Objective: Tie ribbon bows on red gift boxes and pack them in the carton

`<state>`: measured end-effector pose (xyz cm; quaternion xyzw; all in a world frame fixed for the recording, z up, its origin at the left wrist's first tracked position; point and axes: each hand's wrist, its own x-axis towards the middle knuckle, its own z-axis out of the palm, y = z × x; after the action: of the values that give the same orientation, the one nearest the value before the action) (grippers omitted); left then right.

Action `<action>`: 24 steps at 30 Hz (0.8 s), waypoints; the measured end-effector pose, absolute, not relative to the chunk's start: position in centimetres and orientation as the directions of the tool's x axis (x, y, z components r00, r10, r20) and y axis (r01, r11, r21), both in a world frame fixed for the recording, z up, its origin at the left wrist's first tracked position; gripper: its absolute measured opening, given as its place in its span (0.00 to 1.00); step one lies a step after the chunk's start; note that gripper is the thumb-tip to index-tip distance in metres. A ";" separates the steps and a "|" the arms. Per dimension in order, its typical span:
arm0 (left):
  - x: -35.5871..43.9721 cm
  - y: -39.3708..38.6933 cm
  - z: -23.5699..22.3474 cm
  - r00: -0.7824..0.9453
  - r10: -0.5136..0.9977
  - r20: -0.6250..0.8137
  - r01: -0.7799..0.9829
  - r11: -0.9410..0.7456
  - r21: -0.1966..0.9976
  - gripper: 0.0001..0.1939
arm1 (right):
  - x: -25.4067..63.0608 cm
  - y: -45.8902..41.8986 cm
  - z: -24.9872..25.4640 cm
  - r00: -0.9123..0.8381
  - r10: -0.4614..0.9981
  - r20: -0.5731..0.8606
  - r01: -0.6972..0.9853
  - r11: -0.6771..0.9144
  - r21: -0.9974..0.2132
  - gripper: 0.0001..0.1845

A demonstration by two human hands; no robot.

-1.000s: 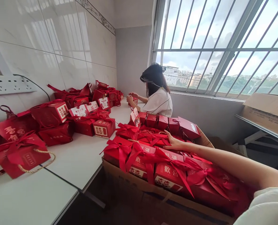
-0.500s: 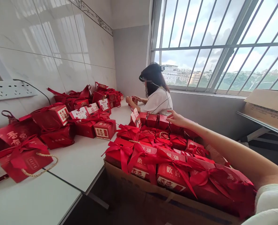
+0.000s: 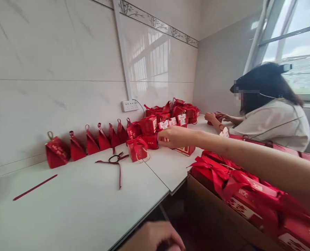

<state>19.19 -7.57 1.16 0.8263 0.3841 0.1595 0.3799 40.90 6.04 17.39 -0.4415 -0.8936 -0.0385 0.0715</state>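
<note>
My right hand (image 3: 172, 136) reaches across from the right, its fingers loosely bent and nothing visible in them. It is in front of a pile of red gift boxes (image 3: 148, 124); whether it touches one I cannot tell. Closest to its left is a small red box (image 3: 138, 149) with a ribbon bow and a gold cord handle. My left hand (image 3: 155, 237) is low at the bottom edge, blurred and partly cut off, its fingers curved. Under my right forearm stands a cardboard carton (image 3: 209, 198) packed with red boxes tied with ribbon (image 3: 238, 195).
Several folded red pouches (image 3: 92, 141) with loops stand along the wall. Scissors with dark handles (image 3: 115, 158) and ribbon strips (image 3: 35, 187) lie on the white table (image 3: 92, 209). A co-worker (image 3: 272, 108) at the far right handles a red box.
The view has swung left. My right hand has left the carton's boxes and moved over the table by the pile. My left hand has come into view at the bottom.
</note>
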 end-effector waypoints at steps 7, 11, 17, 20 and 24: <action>8.4 0.0 1.3 0.288 0.783 0.552 0.631 -0.589 0.505 0.13 | 29.6 13.3 9.0 -0.197 0.976 0.090 0.942 0.214 -0.259 0.46; 5.6 0.9 0.2 0.006 0.887 0.462 0.653 -0.353 0.670 0.14 | 25.9 13.6 6.1 -0.013 0.986 0.168 0.929 0.074 -0.364 0.49; 5.4 1.7 1.1 -0.307 0.886 0.348 0.242 -0.281 0.929 0.34 | 19.8 10.3 4.8 -0.126 0.790 0.600 0.734 0.481 -0.479 0.56; 3.8 2.2 1.9 -0.413 0.872 0.264 -0.018 -0.297 0.955 0.43 | 16.4 8.1 3.4 -0.272 0.627 0.730 0.539 0.728 -0.424 0.58; 1.7 2.6 1.9 -0.484 0.835 0.263 0.004 -0.298 0.954 0.41 | 14.9 6.5 0.9 -0.426 0.514 0.745 0.293 0.857 -0.424 0.55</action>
<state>1.70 2.62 1.89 0.4105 0.5110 0.6933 0.2994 14.93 6.53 0.89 -0.2413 -0.8363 0.1156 0.4785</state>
